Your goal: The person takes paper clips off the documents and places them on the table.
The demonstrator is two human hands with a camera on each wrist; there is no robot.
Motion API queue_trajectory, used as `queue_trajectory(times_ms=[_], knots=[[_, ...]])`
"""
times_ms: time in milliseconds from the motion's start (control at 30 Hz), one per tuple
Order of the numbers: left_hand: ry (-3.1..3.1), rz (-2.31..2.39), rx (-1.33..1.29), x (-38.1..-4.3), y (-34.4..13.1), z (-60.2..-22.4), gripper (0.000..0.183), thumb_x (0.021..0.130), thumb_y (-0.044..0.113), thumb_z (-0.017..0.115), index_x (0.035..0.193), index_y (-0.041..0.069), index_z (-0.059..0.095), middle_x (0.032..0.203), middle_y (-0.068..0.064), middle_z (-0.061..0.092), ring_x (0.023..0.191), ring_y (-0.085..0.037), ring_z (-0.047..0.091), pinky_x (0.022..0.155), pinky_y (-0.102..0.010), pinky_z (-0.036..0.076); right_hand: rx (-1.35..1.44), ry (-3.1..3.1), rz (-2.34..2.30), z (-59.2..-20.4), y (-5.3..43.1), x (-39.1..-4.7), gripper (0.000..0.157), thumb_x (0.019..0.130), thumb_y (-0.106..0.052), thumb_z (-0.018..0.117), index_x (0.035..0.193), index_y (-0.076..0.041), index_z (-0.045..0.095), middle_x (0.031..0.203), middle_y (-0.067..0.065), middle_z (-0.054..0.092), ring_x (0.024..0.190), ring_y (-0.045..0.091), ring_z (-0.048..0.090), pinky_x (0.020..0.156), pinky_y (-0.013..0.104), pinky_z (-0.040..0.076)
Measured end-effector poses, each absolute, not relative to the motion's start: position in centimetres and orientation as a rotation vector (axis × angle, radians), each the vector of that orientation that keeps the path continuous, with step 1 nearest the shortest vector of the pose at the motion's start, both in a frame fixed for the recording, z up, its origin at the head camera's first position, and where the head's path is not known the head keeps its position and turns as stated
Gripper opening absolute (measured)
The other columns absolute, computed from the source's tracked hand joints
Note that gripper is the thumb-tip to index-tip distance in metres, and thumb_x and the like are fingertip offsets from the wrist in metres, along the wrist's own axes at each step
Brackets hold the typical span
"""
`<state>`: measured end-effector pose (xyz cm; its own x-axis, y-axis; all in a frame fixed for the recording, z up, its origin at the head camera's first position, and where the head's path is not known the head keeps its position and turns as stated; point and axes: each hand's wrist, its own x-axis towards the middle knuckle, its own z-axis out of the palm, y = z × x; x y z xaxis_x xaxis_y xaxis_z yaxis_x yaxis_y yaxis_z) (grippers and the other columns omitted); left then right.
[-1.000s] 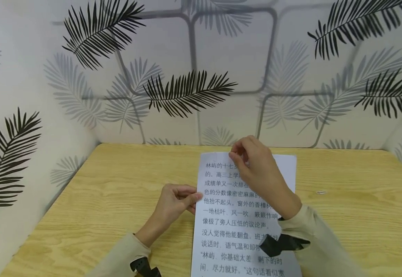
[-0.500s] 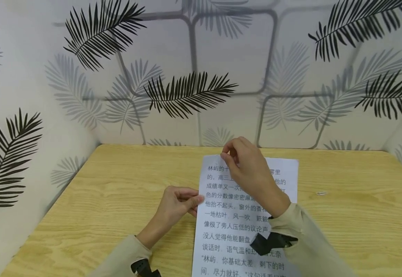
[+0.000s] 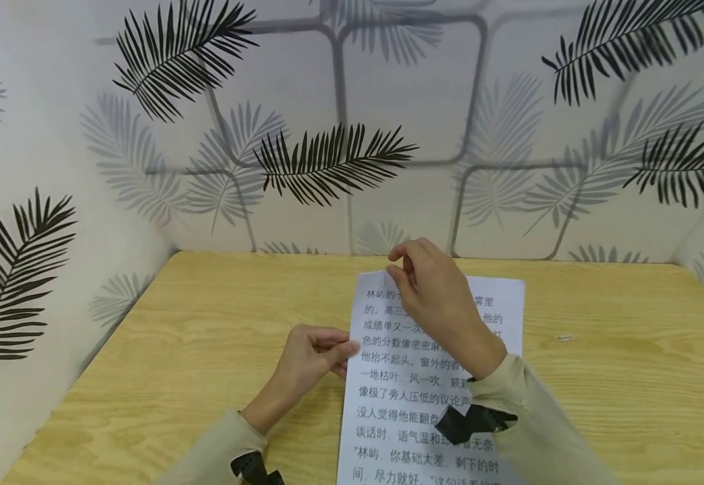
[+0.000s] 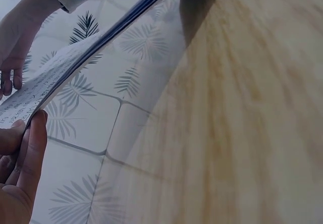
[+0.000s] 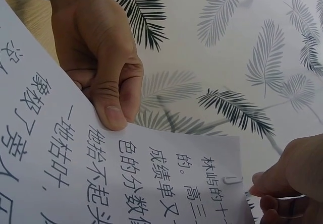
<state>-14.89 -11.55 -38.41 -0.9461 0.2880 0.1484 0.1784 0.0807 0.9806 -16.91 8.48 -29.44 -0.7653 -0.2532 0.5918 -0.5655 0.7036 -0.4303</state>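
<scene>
My left hand (image 3: pixel 309 357) pinches the left edge of a stack of printed paper (image 3: pixel 412 417), thumb on the front and fingers behind, as the left wrist view shows. The stack is held tilted up off the table. A small light paper clip (image 5: pixel 232 180) sits on its top edge, near the corner on my left. Just beyond that edge is my right hand (image 3: pixel 436 289), its fingers loosely bent. Thumb and forefinger stand apart, and in the right wrist view the thumb tip (image 5: pixel 258 179) is close to the clip without touching it.
Another small pale clip (image 3: pixel 564 338) lies on the wooden table (image 3: pixel 206 337), right of the paper. Behind the table rises a backdrop (image 3: pixel 400 94) with a leaf pattern, which also runs along the left side.
My right hand has slid left along the paper's top edge, and its thumb and forefinger have parted slightly. The paper has shifted a little to the right; my left hand keeps its grip.
</scene>
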Motion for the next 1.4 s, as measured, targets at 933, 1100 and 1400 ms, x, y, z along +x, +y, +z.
queue_trajectory(times_ms=[933,1100,1400], knots=[[2.243,2.015,0.531,-14.75,-11.41,-38.35,0.016,0.087,-0.004,0.068,0.098,-0.015,0.069,0.083,-0.027,0.07,0.056,-0.016,0.068,0.059,-0.036,0.061,0.674,-2.368,0.822,-29.42,8.22,-16.6,0.007,0.086,-0.003,0.071,0.09,-0.005,0.067,0.08,0.005,0.054,0.074,0.02,0.057,0.061,0.029,0.047],[2.233,2.018,0.535,-14.73,-11.37,-38.32,0.016,0.087,-0.004,0.067,0.098,-0.015,0.068,0.083,-0.027,0.069,0.055,-0.015,0.067,0.059,-0.036,0.062,0.674,-2.394,0.816,-29.3,8.21,-16.51,0.006,0.087,-0.003,0.07,0.087,-0.004,0.064,0.083,0.006,0.056,0.073,0.02,0.054,0.062,0.029,0.047],[2.26,2.003,0.508,-14.63,-11.36,-38.31,0.015,0.087,-0.005,0.067,0.098,-0.015,0.068,0.082,-0.027,0.069,0.055,-0.015,0.067,0.058,-0.035,0.061,0.717,-2.456,0.744,-29.25,8.37,-16.4,0.013,0.086,0.006,0.066,0.086,-0.004,0.057,0.082,0.007,0.054,0.07,0.02,0.052,0.06,0.029,0.046]])
